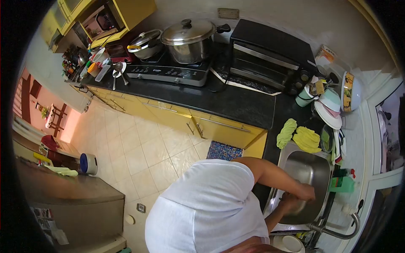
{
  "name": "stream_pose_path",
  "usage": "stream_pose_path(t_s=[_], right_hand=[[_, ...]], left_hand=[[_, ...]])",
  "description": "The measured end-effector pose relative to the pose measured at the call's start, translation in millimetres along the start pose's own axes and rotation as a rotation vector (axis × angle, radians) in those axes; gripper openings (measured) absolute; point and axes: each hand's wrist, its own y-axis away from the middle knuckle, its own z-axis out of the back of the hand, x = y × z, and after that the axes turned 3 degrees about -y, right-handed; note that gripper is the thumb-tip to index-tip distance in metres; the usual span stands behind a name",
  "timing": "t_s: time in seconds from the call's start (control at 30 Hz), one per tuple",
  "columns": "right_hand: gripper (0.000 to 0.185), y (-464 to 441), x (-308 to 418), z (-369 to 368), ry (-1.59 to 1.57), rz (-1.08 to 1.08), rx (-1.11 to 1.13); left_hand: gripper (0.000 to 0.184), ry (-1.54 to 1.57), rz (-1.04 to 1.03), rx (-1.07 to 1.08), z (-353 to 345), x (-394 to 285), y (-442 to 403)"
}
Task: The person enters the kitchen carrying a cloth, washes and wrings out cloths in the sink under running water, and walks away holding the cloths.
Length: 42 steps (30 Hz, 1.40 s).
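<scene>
Both arms reach from a white short-sleeved shirt over the steel sink (303, 168) at the right. Over the basin, my left hand (306, 192) is closed, and whatever it may hold is hidden. My right hand (289, 202) is just beside and below it, close against the left wrist, its fingers mostly hidden. Two cloths, one light green (287, 133) and one yellow (307, 139), lie at the sink's far edge. A green bottle (342, 184) stands on the right rim, and the curved faucet (337, 232) is at the lower right.
A black oven (270, 55), a large lidded pot (188, 40) on a cooktop (168, 75) and a smaller pan (145, 45) line the dark counter (240, 103). Stacked dishes (327, 114) stand beyond the sink. A blue mat (223, 151) lies on the tiled floor.
</scene>
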Motion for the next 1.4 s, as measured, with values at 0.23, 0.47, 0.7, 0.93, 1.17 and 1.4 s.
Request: stream_pose_path(t_s=[0.23,0.47,0.7,0.93,1.17,1.4], right_hand=[[0.016,-1,-13,3,0.061,0.111,-0.027],[0.02,-8,-20,10,0.131,0.198,0.013],[0.026,-25,-44,14,0.309,0.29,0.071],[0.032,-48,-75,21,0.57,0.476,0.109],[0.043,-27,12,47,0.454,0.611,0.102],[0.047,-41,-7,75,0.316,0.453,-0.015]], left_hand=[[0.017,-0.086,0.145,0.0,-21,14,6],[0.021,0.054,0.279,-0.02,-35,21,11],[0.017,-0.162,0.402,0.003,-65,34,6],[0.018,0.125,0.519,0.017,-20,8,20],[0.04,0.288,0.225,-0.408,42,42,38],[0.073,-0.453,0.798,-0.497,122,111,98]])
